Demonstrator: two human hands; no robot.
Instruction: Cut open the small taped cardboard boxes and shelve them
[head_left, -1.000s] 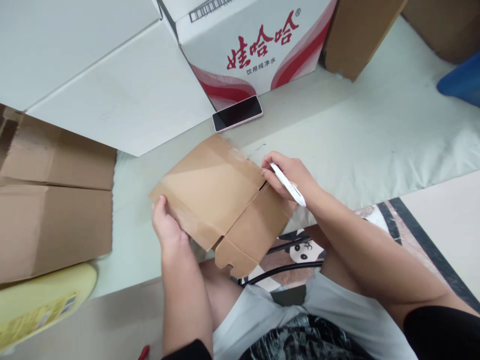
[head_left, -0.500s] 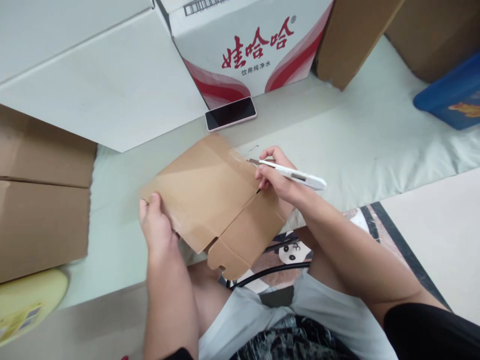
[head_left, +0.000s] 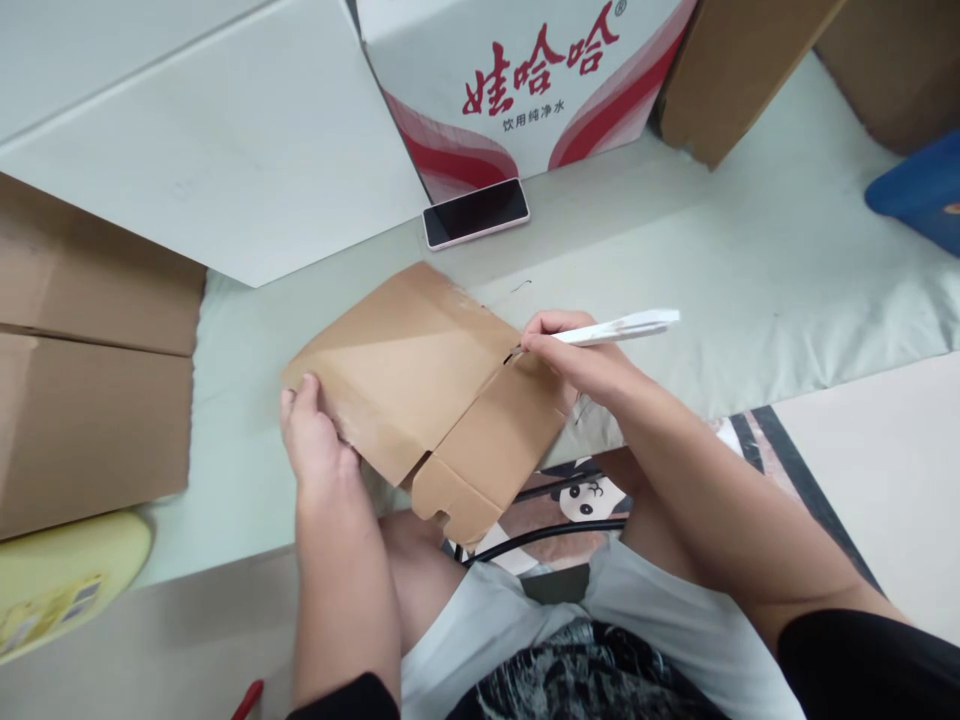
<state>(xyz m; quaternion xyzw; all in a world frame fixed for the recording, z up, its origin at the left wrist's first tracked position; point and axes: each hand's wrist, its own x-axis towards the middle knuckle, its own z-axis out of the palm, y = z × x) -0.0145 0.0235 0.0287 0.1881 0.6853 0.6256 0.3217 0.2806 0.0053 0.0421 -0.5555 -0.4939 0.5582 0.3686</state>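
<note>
My left hand (head_left: pixel 319 435): narrow grip, closed on the left corner of the cardboard piece (head_left: pixel 397 365). Thumb on top, fingers mostly hidden under the edge.

My right hand (head_left: pixel 574 350): closed around a white cutter (head_left: pixel 630 326), held pen-style between thumb and fingers. Handle sticks out to the right past my knuckles. Tip is down at the short dark slot at the upper end of the crease; can't tell if the blade is in the card or only resting on it.

Cardboard location: at the front edge of the bench (head_left: pixel 750 290), large panel over the cloth, notched flap hanging out past that edge above my lap. Creased, lying at an angle, one corner pointing to the back of the bench.

Around it: phone (head_left: pixel 476 213) dark screen up, farther back from the front edge, against the foot of the red-and-white carton (head_left: pixel 525 140). Plain white box (head_left: pixel 300 150) just left of that carton. Brown carton (head_left: pixel 97 430) on the left side, pale yellow container (head_left: pixel 75 580) in front of it by the front edge. Tall brown box (head_left: pixel 742 80) right of the red-and-white carton, blue object (head_left: pixel 919 190) farther right, cut off by the view. Thin dark strand (head_left: pixel 521 286) on the cloth, just beyond my right hand.
</note>
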